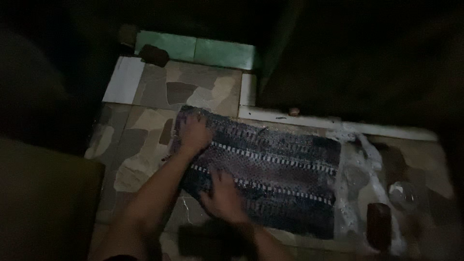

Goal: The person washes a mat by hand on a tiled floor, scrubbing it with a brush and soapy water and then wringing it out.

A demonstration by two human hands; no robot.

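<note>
A dark woven mat (280, 169) with pale striped bands lies flat and wet on a stone-patterned floor (145, 130). My left hand (194, 134) presses palm-down on the mat's far left corner, fingers spread. My right hand (223, 195) rests on the mat's near left edge, fingers curled onto the fabric. Both forearms reach in from the bottom of the view. The scene is dim and slightly blurred.
Soapy foam (360, 179) spreads on the floor right of the mat. A dark brush-like block (378, 225) and a round pale object (402, 193) sit at the lower right. A white tile ledge (309, 121) runs behind the mat, green tiles (203, 50) farther back.
</note>
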